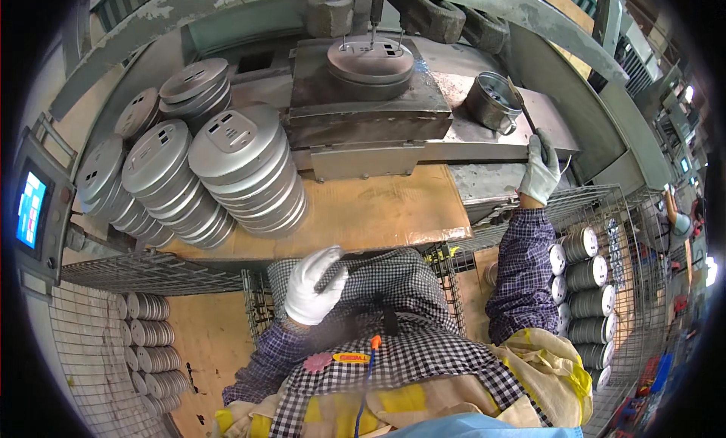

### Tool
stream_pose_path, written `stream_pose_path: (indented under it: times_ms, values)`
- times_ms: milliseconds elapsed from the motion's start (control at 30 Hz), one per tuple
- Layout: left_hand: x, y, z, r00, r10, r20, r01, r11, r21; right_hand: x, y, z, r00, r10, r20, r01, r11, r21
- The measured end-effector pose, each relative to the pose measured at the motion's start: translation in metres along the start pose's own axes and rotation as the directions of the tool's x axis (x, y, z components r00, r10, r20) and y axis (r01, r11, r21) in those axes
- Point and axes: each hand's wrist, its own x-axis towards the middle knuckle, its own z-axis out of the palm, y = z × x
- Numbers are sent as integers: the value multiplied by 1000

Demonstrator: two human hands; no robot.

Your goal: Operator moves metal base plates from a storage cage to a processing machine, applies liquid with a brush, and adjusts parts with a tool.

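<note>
My left hand (pixel 314 288), in a white glove, is raised in front of my apron with its fingers apart and nothing in them. On the right, my gloved right hand (pixel 539 173) is closed around the lower end of a long thin stick (pixel 523 109). The stick's other end reaches the rim of a metal mug (pixel 491 105), whose contents I cannot make out. At the centre back, a round metal disc part (pixel 370 60) sits on a raised machine block (pixel 367 117), with thin rods above it touching or nearly touching its top.
Stacks of round metal parts (pixel 234 143) stand at the left of a tan board (pixel 363 211). Wire baskets on both sides hold more parts (pixel 155 332). A lit control screen (pixel 32 210) is at the far left. A grey frame beam (pixel 174 18) arches overhead. Another person is at far right.
</note>
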Motion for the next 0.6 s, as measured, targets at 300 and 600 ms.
stream_pose_path:
  times_ms: [300, 600]
  values:
    - [-15, 2, 9, 996, -57, 71, 59, 998, -24, 44, 12, 3, 935, -206, 288, 331, 799, -502]
    - [-16, 9, 6, 976, -190, 107, 187, 982, 36, 70, 25, 25, 907, 54, 418, 320, 556, -767]
